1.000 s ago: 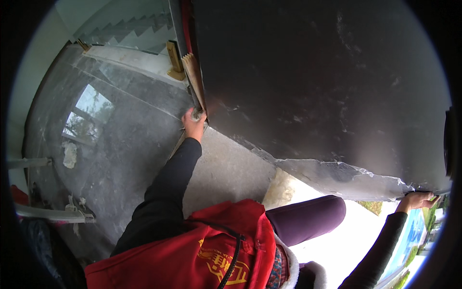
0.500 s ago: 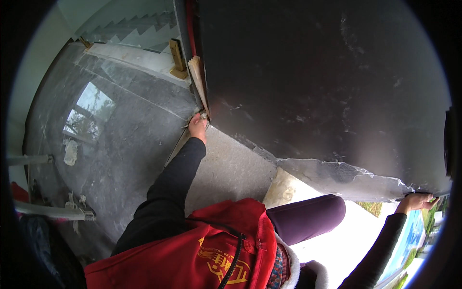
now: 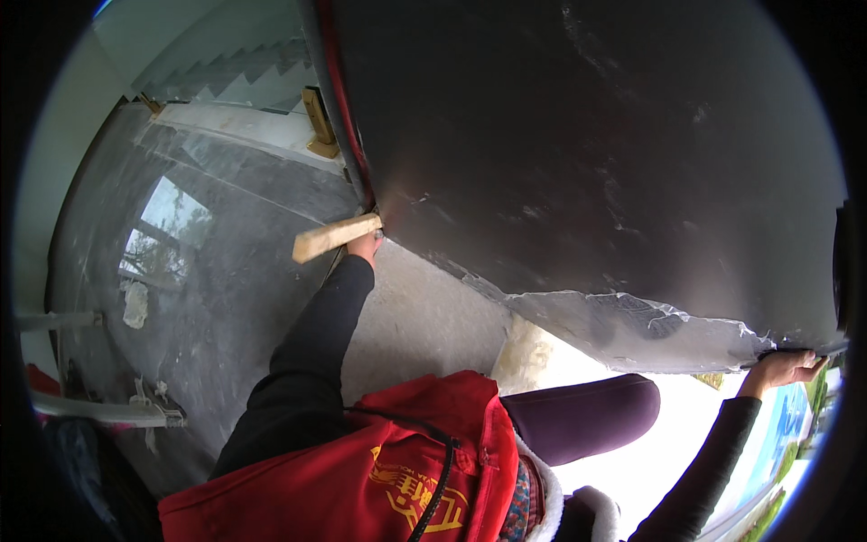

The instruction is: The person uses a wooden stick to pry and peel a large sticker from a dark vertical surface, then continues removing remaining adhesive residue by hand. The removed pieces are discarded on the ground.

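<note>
A large dark panel point(image 3: 560, 172), scuffed with pale marks, fills the upper right. Torn clear film point(image 3: 632, 321) hangs along its lower edge. My left hand point(image 3: 363, 247) is at the panel's left lower corner, its fingers curled and partly hidden behind a pale wooden strip point(image 3: 332, 238). The strip juts out leftward over that hand; whether the hand grips it, I cannot tell. Far to the right, my right hand point(image 3: 784, 369) grips the panel's lower edge at its outer corner, palm turned upward.
A glossy grey floor point(image 3: 226, 298) spreads to the left, bearing a white scrap point(image 3: 135, 304). Beyond it are a brass-coloured post point(image 3: 318, 122) and glass before stairs. Metal bars point(image 3: 104, 411) stand at lower left. Bright outdoor light enters at lower right.
The wooden strip has swung from nearly upright along the panel's left edge to pointing left across my left hand. Both hands stay at the panel's edge; the view has shifted slightly.
</note>
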Motion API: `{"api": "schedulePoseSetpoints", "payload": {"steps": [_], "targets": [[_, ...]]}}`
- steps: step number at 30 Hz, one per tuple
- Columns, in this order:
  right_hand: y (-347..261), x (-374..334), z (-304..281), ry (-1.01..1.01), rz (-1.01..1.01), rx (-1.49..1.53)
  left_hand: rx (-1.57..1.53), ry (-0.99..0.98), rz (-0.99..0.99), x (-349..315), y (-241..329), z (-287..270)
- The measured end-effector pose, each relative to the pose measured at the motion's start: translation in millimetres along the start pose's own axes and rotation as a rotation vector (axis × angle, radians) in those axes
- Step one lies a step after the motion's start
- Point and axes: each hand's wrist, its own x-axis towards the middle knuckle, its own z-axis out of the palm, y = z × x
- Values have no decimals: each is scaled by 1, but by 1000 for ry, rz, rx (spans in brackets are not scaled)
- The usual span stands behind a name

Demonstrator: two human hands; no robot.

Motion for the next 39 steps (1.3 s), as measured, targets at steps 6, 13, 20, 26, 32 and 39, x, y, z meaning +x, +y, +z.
{"api": "schedulePoseSetpoints", "payload": {"steps": [6,13,20,26,32,39], "targets": [[7,1,-9,4,-64,43,703,28,303,28,43,0],[9,8,-9,20,-99,33,672,-272,618,-15,113,15],[11,3,-10,-8,-125,16,762,-229,932,-51,130,16],[18,8,-11,7,-99,6,894,-46,1041,-72,126,27],[16,4,-9,9,-77,15,836,9,1029,-78,125,27],[11,3,-8,2,-84,-5,809,0,839,-48,117,19]]}}
